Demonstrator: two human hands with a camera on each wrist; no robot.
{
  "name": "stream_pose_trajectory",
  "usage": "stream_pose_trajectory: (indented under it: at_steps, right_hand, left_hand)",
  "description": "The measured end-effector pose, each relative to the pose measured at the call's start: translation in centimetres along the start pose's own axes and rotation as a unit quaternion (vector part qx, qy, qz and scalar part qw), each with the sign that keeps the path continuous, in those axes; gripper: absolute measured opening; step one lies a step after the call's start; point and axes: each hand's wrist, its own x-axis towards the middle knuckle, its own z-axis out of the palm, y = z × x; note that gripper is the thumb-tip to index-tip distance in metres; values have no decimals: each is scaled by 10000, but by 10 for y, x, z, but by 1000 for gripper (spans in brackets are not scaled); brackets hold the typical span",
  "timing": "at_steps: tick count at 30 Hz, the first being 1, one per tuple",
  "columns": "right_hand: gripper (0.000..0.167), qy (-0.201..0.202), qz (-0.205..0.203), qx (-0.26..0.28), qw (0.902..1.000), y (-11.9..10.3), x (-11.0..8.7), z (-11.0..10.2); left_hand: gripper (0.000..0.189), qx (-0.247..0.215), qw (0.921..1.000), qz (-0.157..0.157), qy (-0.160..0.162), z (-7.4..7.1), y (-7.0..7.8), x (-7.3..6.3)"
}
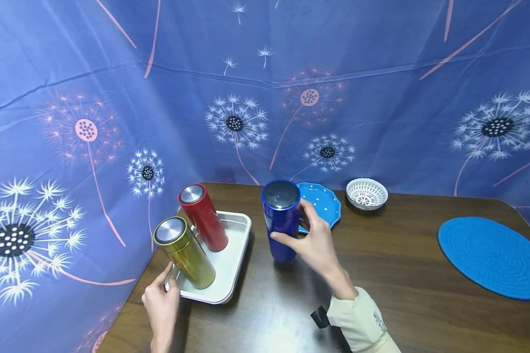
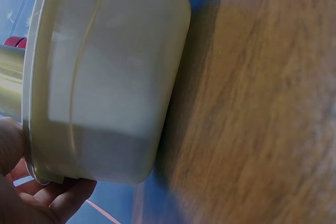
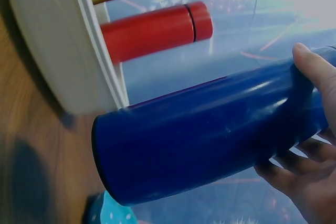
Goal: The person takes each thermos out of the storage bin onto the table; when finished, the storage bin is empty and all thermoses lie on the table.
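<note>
My right hand [image 1: 319, 245] grips a blue thermos flask [image 1: 284, 223], with the thumb on one side and the fingers on the other. The flask is upright, and its base hangs above the table in the right wrist view. To its left stands a white plastic box [image 1: 234, 264] with a rim. A gold flask [image 1: 192, 262] and a red flask [image 1: 211, 225] stand upright within that rim, both with silver-topped lids. At the near left corner, my left hand [image 1: 161, 299] pinches the box's rim [image 2: 31, 103], thumb above and fingers underneath.
Behind the blue flask lies a blue scalloped plate [image 1: 329, 203] with white dots. A white openwork bowl [image 1: 366, 194] sits at the back of the wooden table [image 1: 393, 274]. On the right is a round blue woven placemat [image 1: 494, 257]. A patterned blue cloth [image 1: 380, 98] hangs behind.
</note>
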Motion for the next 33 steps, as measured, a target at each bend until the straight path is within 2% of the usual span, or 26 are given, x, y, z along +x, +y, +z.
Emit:
stream_pose_trajectory:
  at_steps: [5,12,19,27,33]
  right_hand:
    - [73,134,108,-116,9998,13,-7,-17]
    - [71,446,439,-580,9964,24,-15,-42]
    - [76,821,628,-737,9919,33,-23,-67]
    - [74,1214,1042,-1162,9803,46,-35,-96]
    - [77,1505,1404,-1268,9703,54,-45,-116]
  left_hand:
    - [35,-22,10000,-21,-2,1,0,-1]
    - [36,-28,10000,-27,-29,0,0,-1]
    - [37,27,10000,-48,-61,0,-2,0]
    - [37,-7,10000,-6,-64,-1,1,0]
    - [37,-23,10000,23,-66,-1,0,0]
